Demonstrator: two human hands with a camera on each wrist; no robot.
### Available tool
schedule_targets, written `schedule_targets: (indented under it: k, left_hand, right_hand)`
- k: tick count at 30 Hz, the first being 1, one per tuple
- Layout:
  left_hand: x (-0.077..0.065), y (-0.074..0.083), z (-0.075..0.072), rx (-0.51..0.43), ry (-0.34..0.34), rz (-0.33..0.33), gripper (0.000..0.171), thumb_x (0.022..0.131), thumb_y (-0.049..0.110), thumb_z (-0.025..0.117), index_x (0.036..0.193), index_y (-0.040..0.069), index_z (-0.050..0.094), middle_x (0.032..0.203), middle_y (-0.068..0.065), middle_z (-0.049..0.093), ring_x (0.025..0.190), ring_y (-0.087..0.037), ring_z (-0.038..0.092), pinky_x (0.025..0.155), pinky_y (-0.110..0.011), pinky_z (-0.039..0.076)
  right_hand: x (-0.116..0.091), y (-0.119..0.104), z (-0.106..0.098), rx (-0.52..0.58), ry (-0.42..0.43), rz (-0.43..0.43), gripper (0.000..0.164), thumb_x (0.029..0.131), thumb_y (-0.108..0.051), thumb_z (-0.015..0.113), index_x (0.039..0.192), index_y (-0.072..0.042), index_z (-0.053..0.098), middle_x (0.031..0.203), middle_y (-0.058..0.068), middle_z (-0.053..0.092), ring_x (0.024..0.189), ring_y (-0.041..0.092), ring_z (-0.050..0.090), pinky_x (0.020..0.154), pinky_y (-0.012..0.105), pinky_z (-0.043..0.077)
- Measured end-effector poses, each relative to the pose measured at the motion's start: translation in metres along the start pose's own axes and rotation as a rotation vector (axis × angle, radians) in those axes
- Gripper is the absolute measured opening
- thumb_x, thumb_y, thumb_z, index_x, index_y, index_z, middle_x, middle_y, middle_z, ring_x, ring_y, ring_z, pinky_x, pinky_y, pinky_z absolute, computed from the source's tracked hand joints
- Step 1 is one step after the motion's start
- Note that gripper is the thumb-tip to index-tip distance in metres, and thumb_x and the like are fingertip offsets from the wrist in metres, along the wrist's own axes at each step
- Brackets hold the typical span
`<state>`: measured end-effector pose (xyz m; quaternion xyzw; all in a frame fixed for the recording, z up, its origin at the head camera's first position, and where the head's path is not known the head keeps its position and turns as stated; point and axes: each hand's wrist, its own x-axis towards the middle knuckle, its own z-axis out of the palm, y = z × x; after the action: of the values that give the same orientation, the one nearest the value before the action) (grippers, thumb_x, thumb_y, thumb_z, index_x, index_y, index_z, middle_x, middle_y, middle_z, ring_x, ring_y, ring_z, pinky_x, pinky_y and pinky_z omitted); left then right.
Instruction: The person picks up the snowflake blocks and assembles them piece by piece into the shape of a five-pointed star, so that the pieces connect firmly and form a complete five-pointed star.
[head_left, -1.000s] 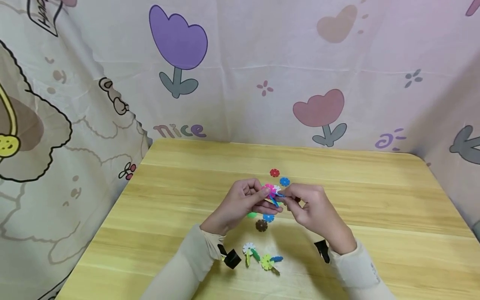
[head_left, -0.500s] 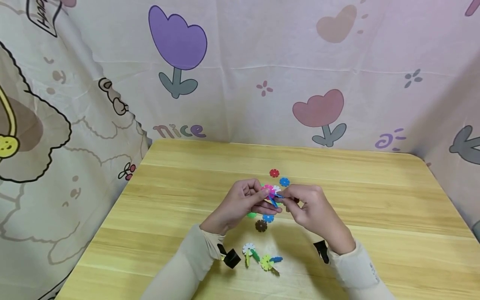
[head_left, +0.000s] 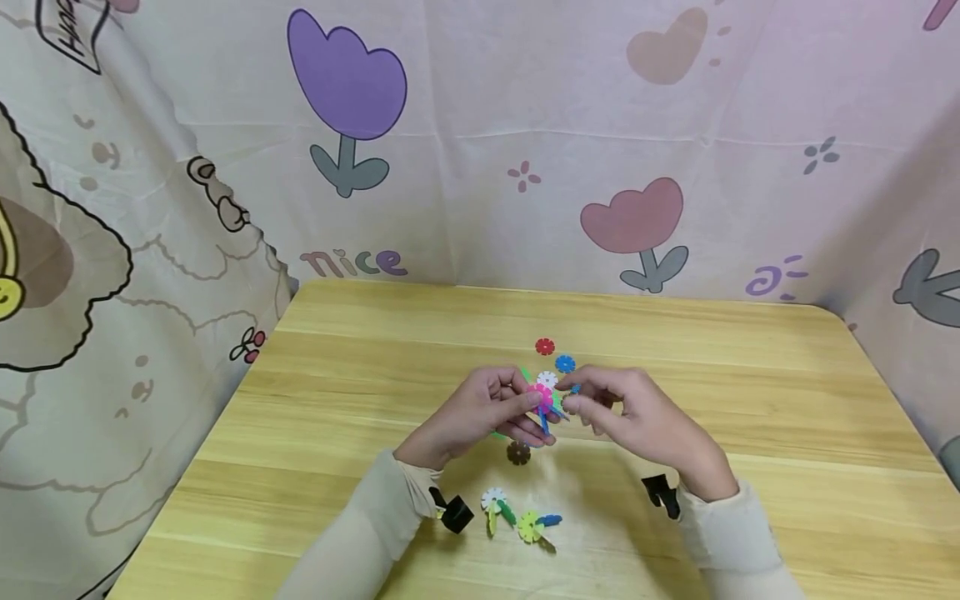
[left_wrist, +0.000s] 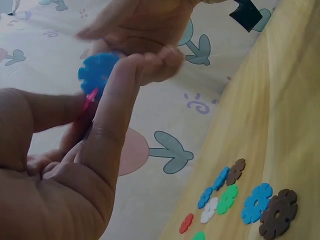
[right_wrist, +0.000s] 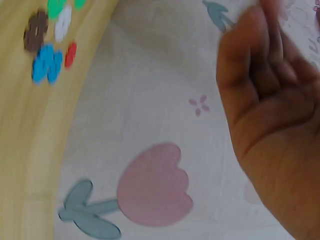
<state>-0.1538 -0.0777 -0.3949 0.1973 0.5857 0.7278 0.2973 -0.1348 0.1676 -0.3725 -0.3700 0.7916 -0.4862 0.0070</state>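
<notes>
My left hand [head_left: 502,408] pinches a pink notched plastic disc [head_left: 540,393] between thumb and fingers, above the table. Two blue discs [head_left: 545,422] stick out edge-on from its lower side. In the left wrist view, one blue disc [left_wrist: 92,75] stands face-on, slotted at the pink disc's edge [left_wrist: 90,100]. Just to the right is my right hand [head_left: 637,412], thumb and index finger parted beside the joined discs, with nothing between them. The right wrist view shows that hand's fingers [right_wrist: 250,55] loosely bent and blurred.
Loose discs lie on the wooden table [head_left: 360,367] around and beyond the hands: red [head_left: 544,346], blue [head_left: 565,363], white [head_left: 547,380], brown [head_left: 518,452] and green. Nearer me are two joined clusters, one with a white disc [head_left: 493,499], one with a yellow disc [head_left: 528,527].
My right hand has let go of the blue disc and drawn slightly right, its thumb and index finger spreading. My left hand has lowered slightly with the joined discs. The head view has shifted a little.
</notes>
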Motion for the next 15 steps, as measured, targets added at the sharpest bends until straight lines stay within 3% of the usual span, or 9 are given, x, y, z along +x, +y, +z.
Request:
schedule_targets:
  k: [3, 7, 15]
  left_hand:
    - [0.001, -0.001, 0.002, 0.020, -0.042, -0.032, 0.013, 0.106, 0.005, 0.058, 0.100, -0.006, 0.059, 0.099, -0.026, 0.074, 0.080, -0.031, 0.077, 0.077, -0.050, 0.063]
    - [0.001, -0.004, 0.005, 0.077, -0.074, -0.060, 0.011, 0.105, 0.004, 0.060, 0.102, -0.007, 0.060, 0.095, -0.024, 0.075, 0.077, -0.029, 0.077, 0.075, -0.054, 0.062]
    - [0.003, -0.010, 0.010, 0.123, -0.077, -0.078, 0.011, 0.105, 0.005, 0.061, 0.101, -0.006, 0.060, 0.091, -0.026, 0.074, 0.074, -0.028, 0.077, 0.078, -0.065, 0.056]
  right_hand:
    - [0.002, 0.002, 0.003, 0.028, 0.015, 0.029, 0.015, 0.103, -0.003, 0.062, 0.103, -0.014, 0.072, 0.073, -0.004, 0.060, 0.057, 0.009, 0.054, 0.046, 0.025, 0.047]
    - [0.005, 0.006, 0.008, 0.101, -0.051, 0.060, 0.017, 0.104, -0.003, 0.061, 0.093, -0.015, 0.069, 0.067, 0.003, 0.057, 0.055, 0.007, 0.049, 0.045, 0.023, 0.043]
    - [0.001, 0.012, 0.011, 0.190, -0.119, 0.130, 0.020, 0.101, 0.007, 0.054, 0.095, -0.008, 0.066, 0.065, 0.002, 0.056, 0.051, 0.016, 0.050, 0.045, 0.023, 0.043]
